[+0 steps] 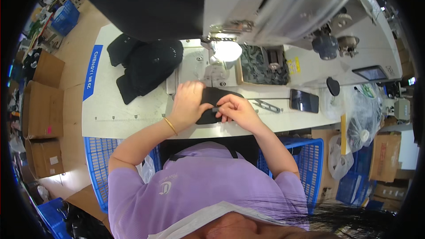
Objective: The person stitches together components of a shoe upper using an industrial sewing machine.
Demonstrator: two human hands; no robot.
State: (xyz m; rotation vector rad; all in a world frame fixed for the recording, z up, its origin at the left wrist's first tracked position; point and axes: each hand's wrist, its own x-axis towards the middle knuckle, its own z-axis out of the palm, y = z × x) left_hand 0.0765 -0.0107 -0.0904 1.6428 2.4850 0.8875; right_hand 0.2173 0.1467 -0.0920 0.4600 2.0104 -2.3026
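Both hands, left hand and right hand, pinch (apparently closed) the black fabric piece.

Bare surface lies open left of the left hand. A pile of black fabric blocks the far left. The sewing machine closes off the far side. Scissors and a phone occupy the strip right of the right hand.

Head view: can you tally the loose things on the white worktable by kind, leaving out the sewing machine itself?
Black fabric piece under both hands: 1
Pile of black fabric pieces: 1 pile, pieces too overlapped to count
Dark flat phone: 1
Small metal thread snips: 1
Total: 4
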